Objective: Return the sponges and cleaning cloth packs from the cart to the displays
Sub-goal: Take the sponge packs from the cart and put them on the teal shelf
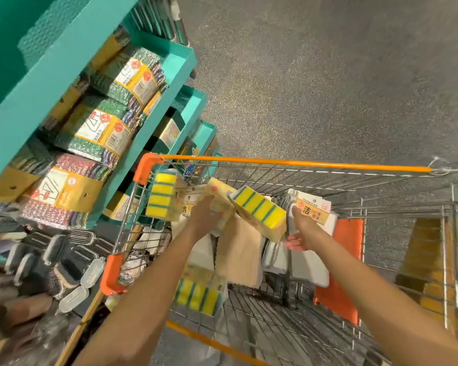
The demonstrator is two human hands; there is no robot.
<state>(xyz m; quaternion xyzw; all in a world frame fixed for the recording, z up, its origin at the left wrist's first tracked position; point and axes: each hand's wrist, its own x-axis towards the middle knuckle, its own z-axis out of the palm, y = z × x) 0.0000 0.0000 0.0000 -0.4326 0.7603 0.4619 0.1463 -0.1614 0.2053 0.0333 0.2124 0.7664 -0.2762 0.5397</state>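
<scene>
Head view, looking down over the cart [288, 162]. Gripping a sponge pack [259, 210] in the left hand [205, 215], fingers curled tight round its near end, with a beige cloth [238, 249] dangling just below them. Pinching a cleaning cloth pack [312, 210] in the right hand [299, 233], thumb on top, fingers [292, 240] underneath. Holding both packs up above the basket, close together between the two sets of fingers; touching or not, hard to call.

Risky from here: too much bunched in the left grip, so liable to shed that loose cloth or lose the slick wrapper on the swing across. Could also snag on the wire rim just beyond the fingertips.

Spotting more sponge packs: one [161, 198] just left of the left fingers, another [198, 294] well below that wrist, down in the basket. Further left of those fingers, teal shelves [177, 59] stacked with scourer packs [98, 128], and brushes [61, 260] lower down. Beyond and beneath, grey speckled floor [328, 75].
</scene>
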